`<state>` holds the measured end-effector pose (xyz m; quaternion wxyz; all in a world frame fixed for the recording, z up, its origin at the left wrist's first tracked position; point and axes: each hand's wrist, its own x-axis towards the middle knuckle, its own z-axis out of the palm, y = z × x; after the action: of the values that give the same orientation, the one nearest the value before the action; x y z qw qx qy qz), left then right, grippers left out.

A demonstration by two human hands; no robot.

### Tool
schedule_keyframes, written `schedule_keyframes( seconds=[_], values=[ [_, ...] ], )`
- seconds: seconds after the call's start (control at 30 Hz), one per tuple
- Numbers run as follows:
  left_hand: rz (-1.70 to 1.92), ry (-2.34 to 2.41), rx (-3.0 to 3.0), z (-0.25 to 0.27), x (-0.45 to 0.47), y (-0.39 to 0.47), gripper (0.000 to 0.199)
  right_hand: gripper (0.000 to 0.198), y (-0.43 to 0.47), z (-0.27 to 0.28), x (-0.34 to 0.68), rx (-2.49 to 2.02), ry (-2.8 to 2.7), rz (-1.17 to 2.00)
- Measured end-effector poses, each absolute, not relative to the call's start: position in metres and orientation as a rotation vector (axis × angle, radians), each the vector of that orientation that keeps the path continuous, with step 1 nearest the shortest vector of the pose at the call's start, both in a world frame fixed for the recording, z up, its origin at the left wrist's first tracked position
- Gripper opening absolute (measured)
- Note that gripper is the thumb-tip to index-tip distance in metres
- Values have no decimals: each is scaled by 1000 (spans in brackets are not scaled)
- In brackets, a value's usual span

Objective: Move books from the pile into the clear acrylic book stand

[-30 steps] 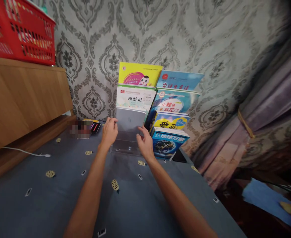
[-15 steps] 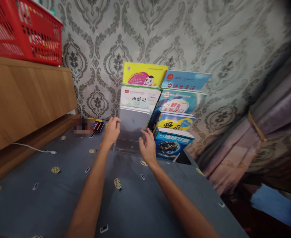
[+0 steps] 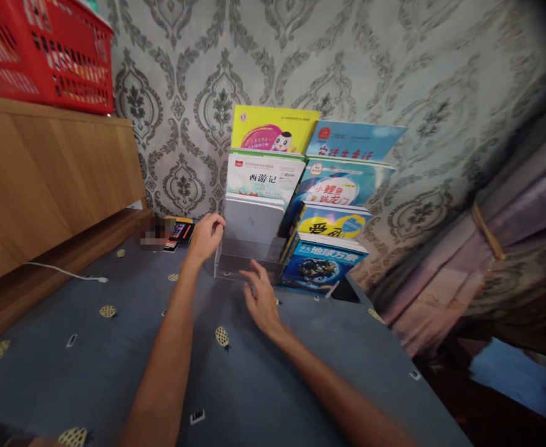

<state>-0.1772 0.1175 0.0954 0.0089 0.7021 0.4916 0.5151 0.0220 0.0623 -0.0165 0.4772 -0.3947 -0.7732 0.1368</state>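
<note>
A clear acrylic book rack stands on the patterned cloth with books in its tiers. My left hand is at the rack's left side, loosely bent fingertips by the edge of a plain grey book; contact is hard to tell. My right hand hovers before the low front tier, fingers spread, holding nothing. Behind the grey book stand a white book and a yellow book. The right column holds a blue book with a globe, a yellow-and-blue book and teal and blue books behind.
A wooden cabinet on the left carries a red plastic basket. Dark booklets lie near the wall, and a white cable crosses the cloth. A black flat object lies right of the rack; a tied curtain hangs beyond.
My right hand has come away from the grey book's right side, moving down and toward me. My left hand has shifted slightly left, staying by the rack's left side.
</note>
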Motion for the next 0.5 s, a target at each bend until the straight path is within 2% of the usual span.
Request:
schedule_keyframes(
  seconds=[0.17,0.37,0.5],
  values=[
    [1564,1470,2067,86,-183,125,17,36,54,-47,17,-947,-2009,423],
    [1343,2207,1794,49,-203,139,23,29,48,-63,14,-988,-2174,477],
    [1210,2442,1725,22,-227,148,49,29,49,-60,15,-997,-2170,493]
  ],
)
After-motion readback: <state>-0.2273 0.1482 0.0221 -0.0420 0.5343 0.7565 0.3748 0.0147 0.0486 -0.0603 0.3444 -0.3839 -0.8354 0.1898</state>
